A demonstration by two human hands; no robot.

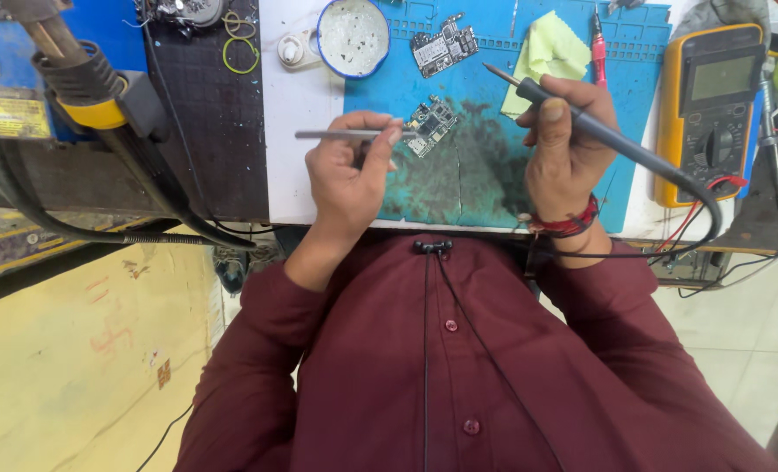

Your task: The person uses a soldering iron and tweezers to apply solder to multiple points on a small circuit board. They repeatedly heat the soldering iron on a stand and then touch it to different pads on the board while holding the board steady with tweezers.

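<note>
Gripping slim metal tweezers (345,135) in the left hand (347,175), fingers curled tight around them, tips touching a small circuit board (431,124) lying on the blue work mat (485,188) at about twelve o'clock from the chest. Clasping a dark soldering iron (572,118) in the right hand (568,149), fist closed on its handle, tip pointing toward ten o'clock. Sitting at one o'clock, a second board (444,48); at two o'clock, a yellow multimeter (710,109).

left hand (347,175) pinched shut, thumb up; right hand (566,149) fisted, wrist cocked, both forearms in maroon sleeves.
</note>
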